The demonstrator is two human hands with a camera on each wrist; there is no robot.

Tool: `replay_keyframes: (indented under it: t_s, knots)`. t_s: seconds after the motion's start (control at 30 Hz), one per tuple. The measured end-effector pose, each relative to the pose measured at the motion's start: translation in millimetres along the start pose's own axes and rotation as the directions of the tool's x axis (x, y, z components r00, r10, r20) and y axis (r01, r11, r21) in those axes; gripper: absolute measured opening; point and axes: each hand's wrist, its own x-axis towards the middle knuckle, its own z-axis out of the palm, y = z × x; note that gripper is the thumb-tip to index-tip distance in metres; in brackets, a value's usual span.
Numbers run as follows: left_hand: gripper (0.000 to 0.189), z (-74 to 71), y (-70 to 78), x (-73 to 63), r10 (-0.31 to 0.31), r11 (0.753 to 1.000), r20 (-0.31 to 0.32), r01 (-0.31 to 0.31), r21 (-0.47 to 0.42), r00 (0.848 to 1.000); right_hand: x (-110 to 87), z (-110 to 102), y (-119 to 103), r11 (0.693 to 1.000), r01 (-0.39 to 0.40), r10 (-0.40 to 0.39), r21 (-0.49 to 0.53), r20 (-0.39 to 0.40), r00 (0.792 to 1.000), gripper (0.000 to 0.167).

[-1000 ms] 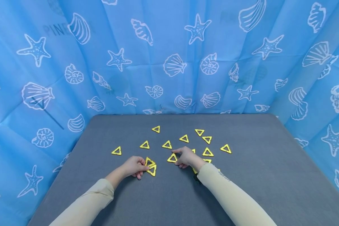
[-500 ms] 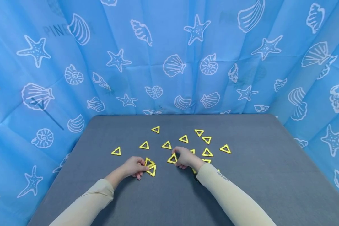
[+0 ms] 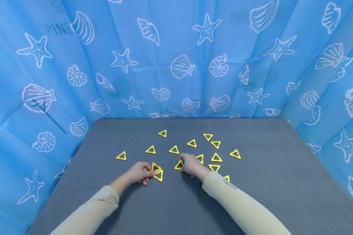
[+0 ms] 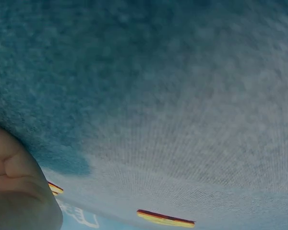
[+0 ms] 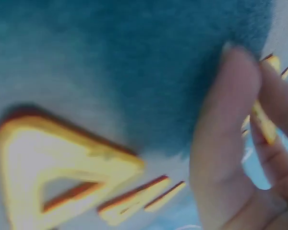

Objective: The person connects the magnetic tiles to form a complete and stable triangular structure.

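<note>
In the head view my left hand [image 3: 141,173] pinches a pair of hollow yellow triangle tiles: an upper tile [image 3: 156,166] and a lower tile [image 3: 159,176], which touch or overlap. Only part of that hand shows at the lower left of the left wrist view, its tiles out of sight there. To the right, my right hand [image 3: 191,163] pinches a single yellow triangle tile [image 3: 176,166] by its right side, just above or on the table. The right wrist view shows this tile [image 5: 264,124] edge-on between thumb and fingers, partly hidden.
More yellow triangle tiles lie scattered across the grey table [image 3: 164,209], several around and beyond the right hand, such as one tile [image 3: 216,158] to its right. A far-left tile [image 3: 122,156] lies alone. A blue shell-print curtain [image 3: 176,58] hangs behind the table.
The right hand has closed its fingers on its tile and turned slightly, uncovering tiles near its wrist. The left hand keeps its hold, almost still.
</note>
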Motion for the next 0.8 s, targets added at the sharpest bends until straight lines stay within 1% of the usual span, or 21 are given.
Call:
replay_keyframes:
  t_s: [0.03, 0.1, 0.2, 0.27, 0.33, 0.4, 0.47, 0.53, 0.63, 0.73, 0.8]
  knots:
    - [0.016, 0.5, 0.8, -0.2, 0.000, 1.000, -0.008, 0.000, 0.001, 1.000, 0.1, 0.1, -1.3, 1.000, 0.007, -0.007, -0.009, -0.008, 1.000, 0.021]
    - [0.016, 1.9, 2.2, -0.6, -0.004, 1.000, -0.026, 0.005, 0.007, 1.000, 0.3, -0.1, -3.0, 1.000, 0.013, -0.012, 0.013, -0.021, 1.000, 0.020]
    - [0.017, 4.8, 3.6, -1.0, -0.021, 0.999, -0.053, 0.023, 0.027, 0.998, 2.0, -1.1, -3.1, 0.989, -0.008, 0.009, 0.145, -0.001, 1.000, 0.023]
    - [0.017, 6.6, 4.3, -1.3, -0.031, 0.998, -0.072, 0.034, 0.046, 0.997, 3.2, -1.2, -2.7, 0.967, -0.034, 0.030, 0.254, 0.018, 0.999, 0.031]
    - [0.018, 8.3, 4.8, -1.8, -0.035, 0.997, -0.092, 0.041, 0.070, 0.995, 4.1, 0.0, -2.6, 0.934, -0.046, 0.034, 0.355, 0.040, 0.999, 0.039]
    - [0.020, 10.0, 5.2, -2.2, -0.031, 0.995, -0.110, 0.041, 0.093, 0.993, 4.0, 2.7, -2.9, 0.906, -0.052, 0.033, 0.421, 0.053, 0.998, 0.043]
    - [0.021, 11.6, 5.3, -2.5, -0.013, 0.991, -0.125, 0.029, 0.129, 0.992, 3.7, 6.4, -3.9, 0.885, -0.056, 0.030, 0.462, 0.063, 0.998, 0.045]
    - [0.023, 13.2, 5.6, -2.8, 0.005, 0.986, -0.140, 0.019, 0.168, 0.990, 3.0, 10.1, -5.5, 0.882, -0.054, 0.028, 0.468, 0.063, 0.998, 0.044]
    - [0.025, 15.5, 6.2, -3.5, 0.027, 0.971, -0.154, 0.011, 0.240, 0.988, 1.7, 14.5, -8.4, 0.885, -0.058, 0.032, 0.462, 0.064, 0.997, 0.042]
    - [0.027, 17.1, 7.0, -4.0, 0.032, 0.953, -0.158, 0.018, 0.303, 0.987, 0.3, 17.4, -12.2, 0.896, -0.045, 0.020, 0.442, 0.061, 0.998, 0.042]
    - [0.028, 17.7, 7.4, -4.1, 0.027, 0.945, -0.159, 0.027, 0.326, 0.987, 0.0, 19.1, -15.1, 0.910, -0.035, 0.011, 0.413, 0.060, 0.998, 0.042]
